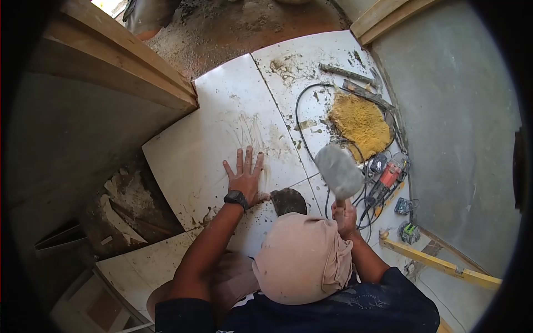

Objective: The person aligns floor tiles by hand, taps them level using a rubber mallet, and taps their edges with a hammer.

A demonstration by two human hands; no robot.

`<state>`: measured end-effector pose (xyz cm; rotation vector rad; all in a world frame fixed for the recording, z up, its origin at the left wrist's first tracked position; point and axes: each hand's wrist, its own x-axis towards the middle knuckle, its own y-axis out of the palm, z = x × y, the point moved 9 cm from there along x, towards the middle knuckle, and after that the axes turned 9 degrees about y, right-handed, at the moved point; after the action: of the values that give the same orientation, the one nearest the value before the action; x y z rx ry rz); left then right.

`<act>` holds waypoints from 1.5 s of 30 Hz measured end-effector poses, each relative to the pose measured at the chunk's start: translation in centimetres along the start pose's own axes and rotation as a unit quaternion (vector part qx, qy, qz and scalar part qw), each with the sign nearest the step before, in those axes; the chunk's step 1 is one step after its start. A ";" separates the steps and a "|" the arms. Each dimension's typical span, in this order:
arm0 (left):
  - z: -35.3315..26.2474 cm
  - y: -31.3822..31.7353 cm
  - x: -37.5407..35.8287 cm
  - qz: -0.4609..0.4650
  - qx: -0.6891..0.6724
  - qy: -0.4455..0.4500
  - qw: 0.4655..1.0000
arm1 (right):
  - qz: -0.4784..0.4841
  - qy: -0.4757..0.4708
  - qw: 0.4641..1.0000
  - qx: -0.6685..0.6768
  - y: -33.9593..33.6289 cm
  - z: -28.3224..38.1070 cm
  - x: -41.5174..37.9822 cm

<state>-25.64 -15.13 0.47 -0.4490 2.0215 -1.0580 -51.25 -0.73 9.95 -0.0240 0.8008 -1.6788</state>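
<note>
My left hand lies flat with its fingers spread on a large white floor tile smeared with mud. A black watch is on that wrist. My right hand is wrapped round the handle of a mallet, whose broad grey head is raised over the tiles and slightly blurred. Beside my left thumb sits a dark, rounded, dirty thing, partly covered by the cloth-wrapped head in the foreground.
On the right lie a yellow sponge-like slab, a red angle grinder with a black cable, a green tape measure and a yellow spirit level. A wooden door frame borders the left. Another person's leg shows beyond the doorway.
</note>
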 end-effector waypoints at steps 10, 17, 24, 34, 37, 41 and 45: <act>0.2 -0.9 -0.7 -0.047 -0.009 0.003 0.999 | 0.006 -0.022 0.999 -0.038 0.4 2.7 2.9; 3.4 0.8 -4.8 0.008 -0.048 -0.099 0.994 | 0.124 0.077 0.960 -0.238 9.0 -4.1 6.9; 3.7 0.6 -5.1 -0.020 -0.068 -0.124 0.990 | 0.125 -0.062 0.986 -0.087 9.5 3.5 6.2; 3.9 1.2 -5.1 -0.016 -0.077 -0.130 0.988 | 0.161 -0.013 0.951 -0.265 5.9 -8.9 2.9; 3.8 2.8 -5.8 0.002 -0.091 -0.136 0.987 | 0.146 0.021 0.962 -0.231 5.6 -9.0 2.1; 4.9 1.5 -5.6 -0.016 -0.077 -0.168 0.983 | 0.131 0.096 0.961 -0.224 7.6 -3.7 5.7; 7.6 1.4 -8.8 -0.016 -0.114 -0.290 0.950 | 0.175 -0.054 0.978 -0.103 12.8 8.7 8.4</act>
<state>-14.19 -12.88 1.08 -0.8127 1.6062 -0.6096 -38.92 -12.94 6.66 -0.1105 0.8407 -1.2494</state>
